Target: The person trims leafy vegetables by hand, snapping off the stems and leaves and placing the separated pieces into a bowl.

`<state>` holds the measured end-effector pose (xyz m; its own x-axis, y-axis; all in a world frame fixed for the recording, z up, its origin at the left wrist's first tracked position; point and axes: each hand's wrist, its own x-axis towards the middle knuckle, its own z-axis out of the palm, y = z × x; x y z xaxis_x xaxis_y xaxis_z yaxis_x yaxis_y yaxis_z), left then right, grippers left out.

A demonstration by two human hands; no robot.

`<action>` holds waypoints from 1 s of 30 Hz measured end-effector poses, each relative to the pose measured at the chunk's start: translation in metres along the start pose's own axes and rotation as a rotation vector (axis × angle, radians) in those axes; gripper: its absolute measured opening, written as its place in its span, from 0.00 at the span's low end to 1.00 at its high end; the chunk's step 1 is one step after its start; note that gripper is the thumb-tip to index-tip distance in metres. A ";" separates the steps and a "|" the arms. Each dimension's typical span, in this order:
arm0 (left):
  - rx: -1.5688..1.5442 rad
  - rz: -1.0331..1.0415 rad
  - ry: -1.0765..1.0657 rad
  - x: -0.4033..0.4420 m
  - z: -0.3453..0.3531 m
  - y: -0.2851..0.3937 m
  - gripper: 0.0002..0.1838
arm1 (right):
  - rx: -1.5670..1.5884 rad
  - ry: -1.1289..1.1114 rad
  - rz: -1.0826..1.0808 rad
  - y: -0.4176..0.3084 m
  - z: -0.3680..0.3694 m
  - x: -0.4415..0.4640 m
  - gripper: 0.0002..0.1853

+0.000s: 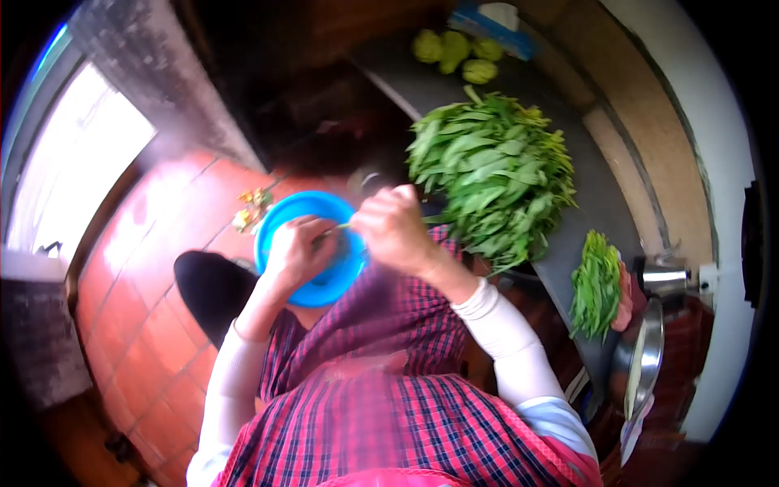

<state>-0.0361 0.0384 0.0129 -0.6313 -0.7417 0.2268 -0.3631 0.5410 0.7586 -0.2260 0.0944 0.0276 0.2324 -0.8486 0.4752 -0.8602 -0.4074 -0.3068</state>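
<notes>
My left hand (297,253) is over a blue plastic bowl (350,274), its fingers curled and pinched together. Beside it, past the bowl's right rim, my right hand (394,230) is closed in a fist-like grip. A thin pale-green stem (344,226) spans the short gap between the two hands, with both sets of fingers closed on its ends. The bowl rests at my lap, against a checked apron (357,422). Right of my right hand lies a large heap of leafy greens (497,174) on a dark counter. The bowl's contents are mostly hidden by my left hand.
Several green chayotes (453,50) and a blue box (491,31) sit at the counter's far end. A smaller bunch of greens (596,284) lies nearer, by a metal pot (665,276) and a metal basin (647,357). Plant scraps (250,209) lie on the tiled floor (154,325).
</notes>
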 end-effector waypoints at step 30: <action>-0.474 -0.505 0.205 -0.066 0.047 -0.152 0.14 | -0.120 0.604 0.051 0.032 -0.129 -0.060 0.07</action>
<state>0.0289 0.0239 -0.1456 -0.3069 -0.9404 -0.1467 -0.2113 -0.0830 0.9739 -0.3259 0.1753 0.0956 -0.0781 -0.5109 0.8561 -0.9168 -0.3005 -0.2630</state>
